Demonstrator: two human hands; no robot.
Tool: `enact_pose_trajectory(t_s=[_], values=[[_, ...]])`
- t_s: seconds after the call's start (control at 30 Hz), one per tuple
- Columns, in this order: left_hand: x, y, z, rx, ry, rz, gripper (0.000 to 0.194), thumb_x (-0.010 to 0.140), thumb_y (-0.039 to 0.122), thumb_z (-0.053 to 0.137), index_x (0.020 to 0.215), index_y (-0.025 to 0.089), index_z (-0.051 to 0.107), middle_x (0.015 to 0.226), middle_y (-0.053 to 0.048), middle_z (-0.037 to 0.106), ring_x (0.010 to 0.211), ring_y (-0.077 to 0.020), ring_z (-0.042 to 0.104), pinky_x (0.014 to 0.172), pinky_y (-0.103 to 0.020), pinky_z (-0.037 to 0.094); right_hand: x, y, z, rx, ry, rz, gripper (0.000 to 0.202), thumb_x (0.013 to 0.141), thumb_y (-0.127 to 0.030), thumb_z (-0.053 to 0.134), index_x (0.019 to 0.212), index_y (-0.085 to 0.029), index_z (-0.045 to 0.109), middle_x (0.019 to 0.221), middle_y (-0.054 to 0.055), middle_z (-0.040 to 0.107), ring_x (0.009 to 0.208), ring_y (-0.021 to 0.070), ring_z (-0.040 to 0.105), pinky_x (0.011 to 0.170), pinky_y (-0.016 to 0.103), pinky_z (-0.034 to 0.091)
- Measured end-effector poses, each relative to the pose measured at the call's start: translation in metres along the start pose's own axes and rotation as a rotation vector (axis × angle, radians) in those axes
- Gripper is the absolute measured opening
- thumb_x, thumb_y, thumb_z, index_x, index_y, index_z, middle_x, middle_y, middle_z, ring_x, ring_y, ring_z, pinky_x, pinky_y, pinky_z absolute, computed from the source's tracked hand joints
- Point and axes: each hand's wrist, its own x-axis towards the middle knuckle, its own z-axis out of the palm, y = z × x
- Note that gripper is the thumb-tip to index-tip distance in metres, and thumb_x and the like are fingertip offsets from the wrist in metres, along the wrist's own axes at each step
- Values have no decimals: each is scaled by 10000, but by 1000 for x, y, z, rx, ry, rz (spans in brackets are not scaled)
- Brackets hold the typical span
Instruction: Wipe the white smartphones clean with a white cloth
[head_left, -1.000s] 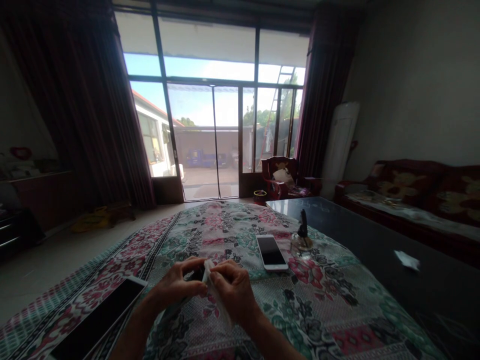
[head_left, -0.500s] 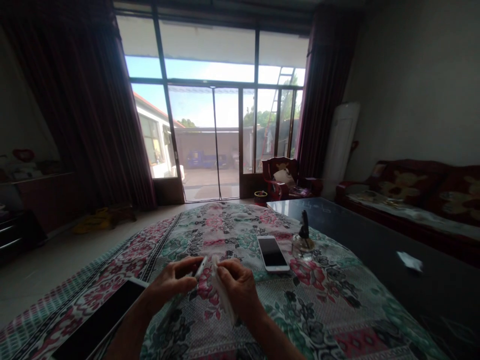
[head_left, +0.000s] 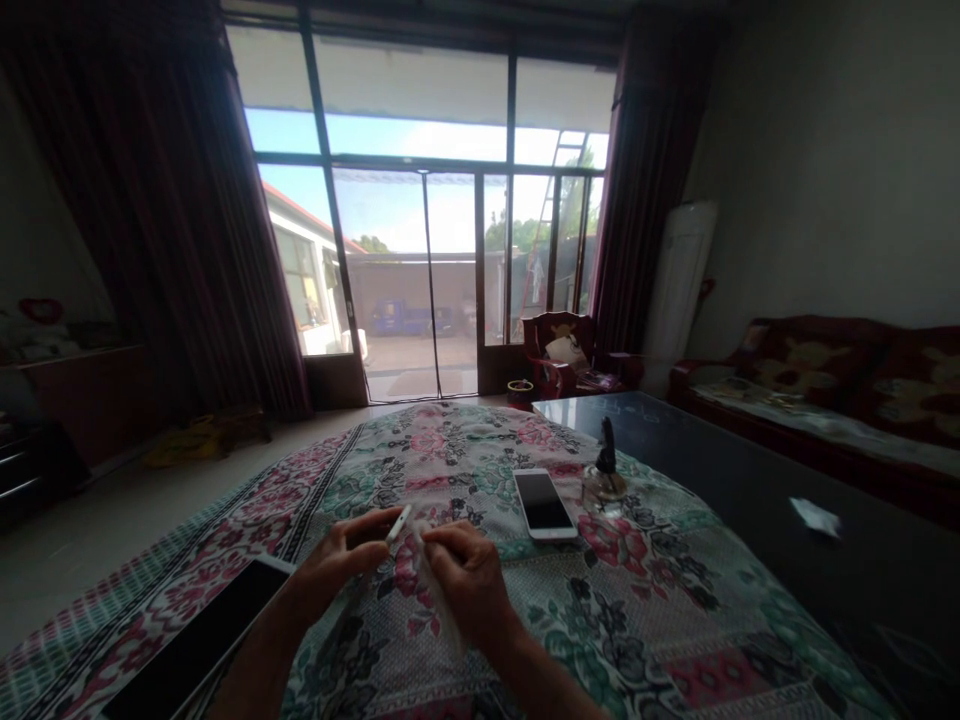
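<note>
My left hand (head_left: 339, 556) grips a slim white phone (head_left: 400, 523), seen nearly edge-on, between thumb and fingers. Close to its right, my right hand (head_left: 471, 578) pinches a thin whitish tissue (head_left: 441, 597), which hangs down below the fingers. A small gap lies between tissue and phone. Another white phone (head_left: 544, 504) rests face up on the flowered cloth, just right of my right hand. Beyond it stands a clear bottle (head_left: 604, 490) with a black top. A large white-edged tablet (head_left: 199, 640) with a dark screen lies partly under my left forearm.
The flowered tablecloth (head_left: 630, 600) covers the surface before me. At right is a dark glossy table (head_left: 720, 500) with a crumpled white packet (head_left: 816, 519) on it. A red wooden sofa (head_left: 795, 365) and a chair (head_left: 559, 350) stand farther back, near the glass doors (head_left: 405, 280).
My right hand and the tissue have shifted slightly left and up. The phone in my left hand has tilted a little, showing more of its pale side.
</note>
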Motion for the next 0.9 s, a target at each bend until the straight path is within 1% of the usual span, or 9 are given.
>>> enact_pose_trajectory(t_s=[0.13, 0.27, 0.37, 0.47, 0.57, 0.63, 0.7, 0.8, 0.9], values=[[0, -7, -6, 11, 69, -23, 656, 688, 561, 651, 1224, 183, 628, 1120, -60, 713, 1089, -327, 599, 962, -402, 448, 1, 8, 0, -55, 53, 42, 210, 758, -218, 564, 823, -177, 760, 794, 57, 668, 762, 183, 631, 734, 278, 483], [0, -13, -12, 20, 94, -22, 617, 708, 558, 647, 1214, 205, 634, 1143, -52, 706, 1121, -316, 585, 995, -392, 426, 2, 10, -2, -112, 67, 34, 213, 762, -224, 551, 807, -175, 753, 787, 58, 662, 758, 186, 632, 722, 276, 480], [-1, -9, -12, 30, 86, -34, 630, 726, 557, 622, 1243, 197, 612, 1117, -63, 713, 1097, -319, 594, 973, -402, 440, 6, 12, -8, -201, 88, 2, 207, 757, -203, 549, 807, -185, 749, 779, 53, 654, 754, 182, 623, 715, 268, 475], [0, 3, -3, 159, 35, -52, 579, 752, 483, 611, 1267, 218, 590, 1089, -54, 706, 1055, -294, 604, 915, -379, 468, 12, 17, -17, -325, 117, -50, 215, 739, -159, 548, 814, -203, 744, 785, 49, 641, 764, 180, 612, 728, 267, 466], [5, 10, 17, 477, -28, -22, 531, 678, 389, 701, 1190, 260, 643, 1110, -23, 672, 1012, -254, 603, 912, -337, 459, 17, 24, -28, -451, 113, -74, 231, 744, -133, 536, 820, -214, 738, 793, 46, 628, 775, 175, 601, 741, 263, 455], [8, 6, 31, 663, -65, -30, 576, 623, 378, 734, 1182, 276, 642, 1159, -13, 650, 1057, -259, 583, 944, -335, 440, 19, 28, -34, -513, 87, -53, 236, 768, -134, 520, 836, -208, 734, 811, 46, 628, 779, 165, 595, 751, 252, 450], [10, -3, 43, 785, -65, -64, 629, 562, 370, 761, 1171, 264, 647, 1196, -17, 636, 1111, -272, 558, 984, -337, 418, 19, 30, -38, -566, 54, -16, 246, 787, -131, 504, 859, -199, 730, 836, 48, 629, 785, 155, 592, 762, 240, 444], [9, -16, 51, 833, -125, -82, 692, 543, 342, 768, 1214, 270, 619, 1298, -23, 591, 1217, -285, 495, 1053, -338, 368, 17, 33, -40, -652, 2, 13, 250, 795, -118, 498, 860, -194, 727, 850, 51, 623, 797, 149, 592, 773, 230, 432], [7, -20, 48, 800, -145, -95, 771, 560, 314, 759, 1300, 299, 543, 1416, -19, 501, 1316, -279, 414, 1108, -357, 310, 15, 35, -39, -721, -41, -2, 237, 802, -107, 498, 853, -194, 713, 866, 51, 612, 819, 146, 591, 777, 218, 424]])
